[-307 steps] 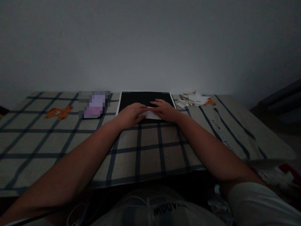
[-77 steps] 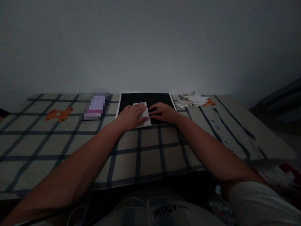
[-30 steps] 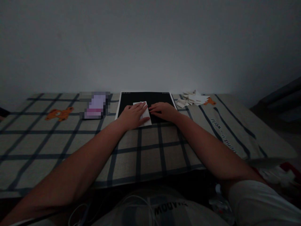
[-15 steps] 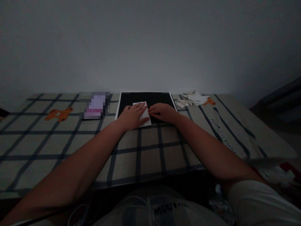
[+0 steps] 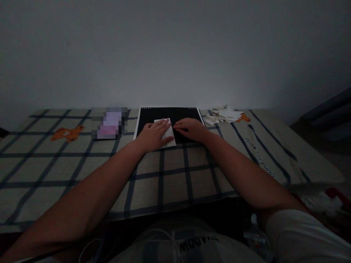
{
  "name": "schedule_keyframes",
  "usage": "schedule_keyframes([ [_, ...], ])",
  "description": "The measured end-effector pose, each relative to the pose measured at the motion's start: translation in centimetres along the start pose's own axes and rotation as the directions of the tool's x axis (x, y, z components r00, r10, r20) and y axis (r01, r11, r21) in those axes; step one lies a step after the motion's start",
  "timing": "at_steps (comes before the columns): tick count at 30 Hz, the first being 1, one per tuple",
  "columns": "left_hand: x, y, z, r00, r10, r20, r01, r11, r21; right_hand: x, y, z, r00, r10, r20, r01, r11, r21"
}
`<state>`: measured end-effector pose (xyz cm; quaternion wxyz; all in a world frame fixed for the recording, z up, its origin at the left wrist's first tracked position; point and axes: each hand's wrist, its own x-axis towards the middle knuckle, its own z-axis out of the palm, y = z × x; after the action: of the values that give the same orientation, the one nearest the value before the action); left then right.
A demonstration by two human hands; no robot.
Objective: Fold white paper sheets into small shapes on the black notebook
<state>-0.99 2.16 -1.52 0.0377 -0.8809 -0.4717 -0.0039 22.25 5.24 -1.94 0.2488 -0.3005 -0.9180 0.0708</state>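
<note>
At the bottom of the frame the person's lap and two bare forearms are reaching up toward the centre across a checked cloth (image 5: 175,175). Just above the middle, the left hand (image 5: 153,135) is lying flat, fingers stretched out and together, pressing down on a folded white paper (image 5: 168,128), probably to keep it from sliding. The paper is resting on the near edge of a black mat (image 5: 170,114), overhanging it slightly toward the cloth. The right hand (image 5: 192,129) is sitting just right of the paper, fingers curled loosely with the tips touching its right edge, as if firming a crease; it is gripping nothing. Compared with half a second ago, both hands and the paper are keeping nearly the same places; ten seconds ago the paper was lying crosswise under both hands. Farther off, a pixelated object (image 5: 109,123) is lying left of the mat, and a pile of paper scraps (image 5: 223,115) right of it.
</note>
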Motion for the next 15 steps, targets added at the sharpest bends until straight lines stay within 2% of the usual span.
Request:
schedule_keyframes([
  [10, 0.16, 0.05, -0.16, 1.000, 0.002, 0.023, -0.002, 1.000, 0.002, 0.29, 0.29, 0.69, 0.999, 0.023, 0.037, -0.021, 0.998, -0.060],
  [15, 0.16, 0.17, -0.27, 1.000, -0.005, 0.027, 0.005, 1.000, 0.010, 0.29, -0.16, 0.72, 0.999, 0.033, 0.017, -0.032, 0.998, -0.062],
])
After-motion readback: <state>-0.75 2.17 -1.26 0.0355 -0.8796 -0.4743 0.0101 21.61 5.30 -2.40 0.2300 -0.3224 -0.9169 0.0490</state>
